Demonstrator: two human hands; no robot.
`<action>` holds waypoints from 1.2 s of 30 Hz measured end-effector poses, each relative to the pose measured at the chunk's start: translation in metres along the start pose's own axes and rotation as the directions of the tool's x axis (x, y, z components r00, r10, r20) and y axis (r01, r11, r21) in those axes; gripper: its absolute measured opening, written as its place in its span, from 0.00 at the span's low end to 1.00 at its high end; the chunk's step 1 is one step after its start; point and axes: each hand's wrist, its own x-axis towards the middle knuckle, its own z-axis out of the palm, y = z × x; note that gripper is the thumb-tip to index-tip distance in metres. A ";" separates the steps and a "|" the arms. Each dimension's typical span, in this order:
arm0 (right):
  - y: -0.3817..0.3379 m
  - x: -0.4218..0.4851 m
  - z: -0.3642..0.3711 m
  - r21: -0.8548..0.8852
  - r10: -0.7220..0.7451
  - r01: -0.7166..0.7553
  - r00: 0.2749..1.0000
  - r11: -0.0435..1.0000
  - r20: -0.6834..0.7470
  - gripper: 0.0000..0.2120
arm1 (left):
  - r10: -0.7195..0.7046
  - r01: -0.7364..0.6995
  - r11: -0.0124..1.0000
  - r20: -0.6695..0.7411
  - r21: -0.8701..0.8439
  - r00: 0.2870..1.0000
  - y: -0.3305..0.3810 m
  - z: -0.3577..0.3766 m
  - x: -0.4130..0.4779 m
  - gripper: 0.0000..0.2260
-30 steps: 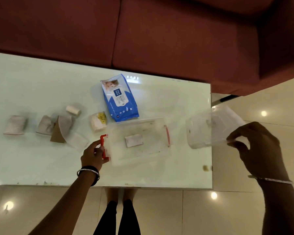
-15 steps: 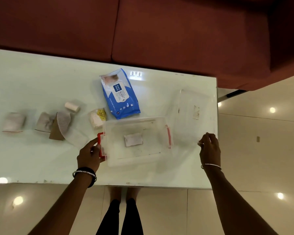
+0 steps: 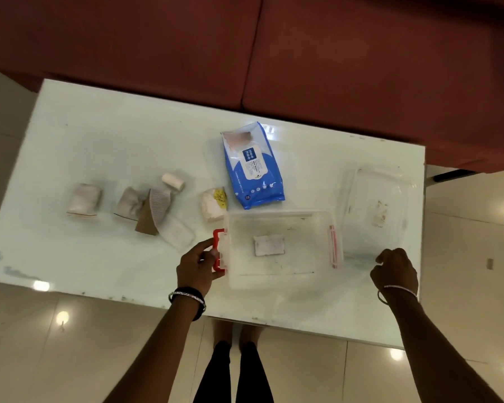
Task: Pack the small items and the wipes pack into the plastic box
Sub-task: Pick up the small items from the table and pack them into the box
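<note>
A clear plastic box (image 3: 280, 274) with red side latches stands open near the table's front edge; a white label shows on its bottom. My left hand (image 3: 197, 267) grips its left red latch (image 3: 218, 251). The clear lid (image 3: 376, 210) lies flat to the right of the box. My right hand (image 3: 394, 271) hovers at the lid's near edge, fingers curled, holding nothing. The blue wipes pack (image 3: 252, 167) lies just behind the box. Several small wrapped items lie to the left: a white-and-yellow packet (image 3: 213, 203), a small roll (image 3: 173, 180), a brown-and-mesh piece (image 3: 154, 207), two pale packets (image 3: 83, 199).
The white glass table (image 3: 114, 141) ends close to my body and at the right beside the lid. A dark red sofa (image 3: 303, 53) runs along the far side. Glossy tiled floor (image 3: 463, 286) surrounds it, and my legs show under the front edge.
The lid, held up in my right hand a second ago, now lies on the table right of the box. My right hand has let it go and drawn back. My left hand has stayed on the latch.
</note>
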 end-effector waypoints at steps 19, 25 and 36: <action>-0.332 -0.079 0.018 0.129 -0.615 0.603 0.783 0.787 0.094 0.17 | 0.087 -0.098 0.994 -0.210 -0.040 0.974 0.044 -0.048 0.056 0.09; -0.351 -0.058 0.040 -0.038 -0.446 0.476 0.846 0.878 0.293 0.29 | 0.165 -0.172 0.985 -0.271 0.000 0.948 0.057 -0.053 0.085 0.11; -0.353 -0.050 0.020 0.451 -0.477 0.393 0.875 0.801 0.085 0.20 | 0.285 -0.247 0.954 -0.259 0.171 0.923 0.084 -0.070 0.110 0.09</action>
